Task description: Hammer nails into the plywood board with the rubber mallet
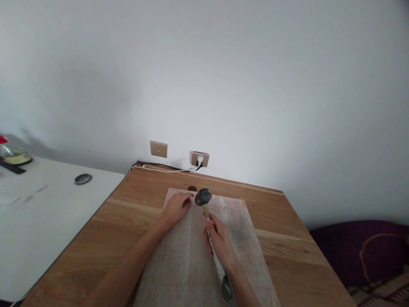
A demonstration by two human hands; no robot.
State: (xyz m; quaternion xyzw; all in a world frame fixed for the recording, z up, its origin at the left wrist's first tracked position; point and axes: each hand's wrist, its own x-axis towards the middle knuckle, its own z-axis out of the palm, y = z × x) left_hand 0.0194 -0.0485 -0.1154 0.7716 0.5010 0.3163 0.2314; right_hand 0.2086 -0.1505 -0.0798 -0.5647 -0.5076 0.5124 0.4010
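Note:
My right hand (220, 241) is wrapped around the middle of a hammer (218, 264) with a dark, blunt head and a pale, worn handle. The hammer head is raised a little over the far part of a worn, whitish wooden board (179, 273). My left hand (177, 209) rests at the board's far left, its fingers curled toward the thumb close beside the hammer head. Whatever those fingertips may hold is too small to make out.
Under the board is a wooden table (128, 217) with a cable hole. Cables (159, 169) run along its back edge to a wall socket (200, 159). On the left, a white table (64, 204) bears a round grey lid (83, 179) and a bottle (14, 154). Purple fabric (361, 251) lies at right.

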